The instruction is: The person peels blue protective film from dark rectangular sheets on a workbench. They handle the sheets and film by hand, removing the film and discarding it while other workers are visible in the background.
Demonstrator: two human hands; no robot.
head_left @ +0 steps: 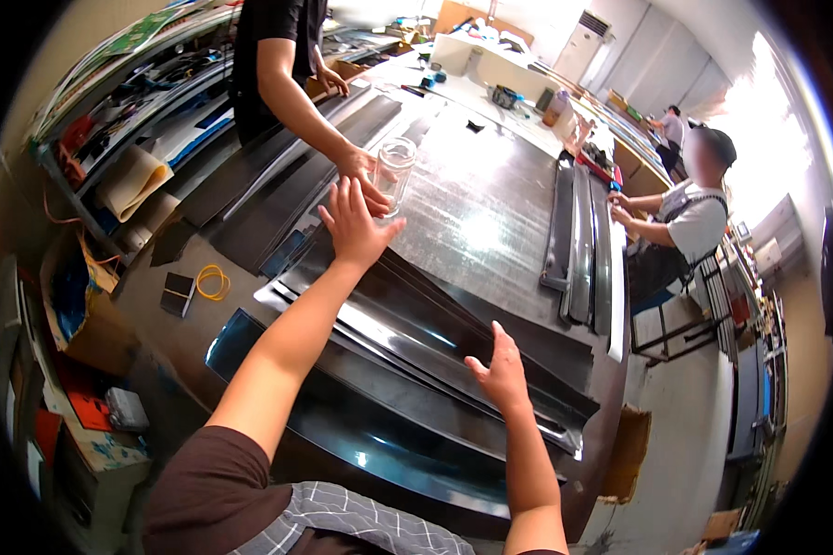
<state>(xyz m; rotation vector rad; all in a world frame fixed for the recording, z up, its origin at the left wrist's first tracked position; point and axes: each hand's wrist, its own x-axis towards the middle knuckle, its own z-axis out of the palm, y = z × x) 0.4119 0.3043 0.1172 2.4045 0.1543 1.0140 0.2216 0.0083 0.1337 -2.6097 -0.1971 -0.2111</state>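
My left hand (357,227) reaches out over the table with its fingers spread and nothing in it. Just beyond its fingertips is a clear glass jar (395,168), with a co-worker's hand (359,174) at its near left side. Whether my fingertips touch that hand or the jar, I cannot tell. Lower and to the right, my right hand (502,372) is open, thumb apart from the fingers, over a stack of long, dark, glossy sheets (407,319). A curved, shiny dark sheet (370,435) lies closer to me.
More dark strips (578,240) lie at the table's right, before a seated person (690,208). Yellow bands (213,283) and a small dark piece (177,294) rest at the left. Shelves (148,157) stand along the left side. A cardboard box (627,453) sits beneath the right edge.
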